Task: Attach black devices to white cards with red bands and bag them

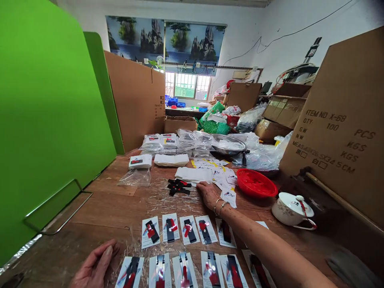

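Note:
My right hand (pixel 209 195), with bracelets at the wrist, reaches to the near right edge of a stack of white cards (pixel 193 175). Its fingers are bent together against that edge; their tips are partly hidden. Left of it lies a small pile of black and red pieces (pixel 178 187) on clear plastic film. My left hand (pixel 95 266) rests near the table's front with nothing visible in it, thumb beside the forefinger. Beside it starts a front row of printed cards (pixel 129 272), each carrying a black and red piece. Another such row of cards (pixel 151 232) lies behind, partly covered by my right forearm.
A red basket (pixel 256 183) and a lidded white pot (pixel 292 210) stand to the right. Loose printed cards (pixel 220 175) spread behind my right hand. Bagged card stacks (pixel 171 143) line the back. A green panel (pixel 54 120) and a large carton (pixel 339 116) flank the table.

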